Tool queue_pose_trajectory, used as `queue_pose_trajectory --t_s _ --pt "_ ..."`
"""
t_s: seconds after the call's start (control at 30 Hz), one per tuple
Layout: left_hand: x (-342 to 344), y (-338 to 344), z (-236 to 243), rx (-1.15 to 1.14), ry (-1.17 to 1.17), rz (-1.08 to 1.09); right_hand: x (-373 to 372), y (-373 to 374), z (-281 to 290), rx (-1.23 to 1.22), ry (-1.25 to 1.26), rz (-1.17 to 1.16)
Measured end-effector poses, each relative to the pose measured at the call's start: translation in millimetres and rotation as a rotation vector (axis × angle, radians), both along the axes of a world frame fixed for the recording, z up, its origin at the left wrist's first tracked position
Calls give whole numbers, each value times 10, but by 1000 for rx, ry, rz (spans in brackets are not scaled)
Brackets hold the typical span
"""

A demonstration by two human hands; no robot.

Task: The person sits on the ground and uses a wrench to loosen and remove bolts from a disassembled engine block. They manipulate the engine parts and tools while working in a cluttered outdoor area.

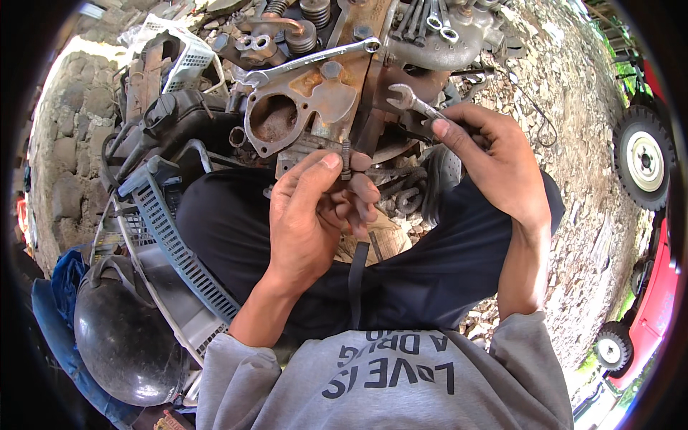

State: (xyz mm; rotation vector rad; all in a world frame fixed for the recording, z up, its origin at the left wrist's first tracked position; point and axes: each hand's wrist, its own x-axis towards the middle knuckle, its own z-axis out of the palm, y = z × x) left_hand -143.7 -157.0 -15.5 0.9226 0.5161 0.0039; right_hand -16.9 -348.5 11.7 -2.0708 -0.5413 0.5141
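Observation:
My left hand (307,215) is raised just in front of a rusty engine block (301,118), its thumb and fingers closed on a small threaded bolt (346,159) that points upward. To the right, my right hand (494,159) grips a silver wrench (416,102), thumb along the shank and open jaw turned to the left. Its far end is hidden in the palm. Another long wrench (312,61) lies across the top of the engine, beside a bolt head (331,69). Below it is a round port (274,120) with a flange.
Several long bolts and ring-ended wrenches (433,23) lie on the metal at the back. A blue plastic crate (183,247), a black helmet (127,333) and a white basket (188,57) are on the left. Stony ground (573,179) and a red wheeled vehicle (656,301) lie to the right.

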Motion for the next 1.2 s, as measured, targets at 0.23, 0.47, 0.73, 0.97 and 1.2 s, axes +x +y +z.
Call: queue_pose_trajectory --t_s 0.23,0.47,0.73,0.97,1.2 --pt "-91 -38 292 -236 -173 -103 -128 66 92 463 508 42" --pt "-143 -157 406 -136 -170 -290 -136 -43 130 716 626 251" --pt "-134 -245 438 -214 -131 -330 -177 -107 138 751 609 213" --pt "-131 -265 392 -276 -149 -337 -209 -76 93 755 550 183" --pt "-139 -245 396 -332 -135 -320 -153 -115 59 798 569 340"
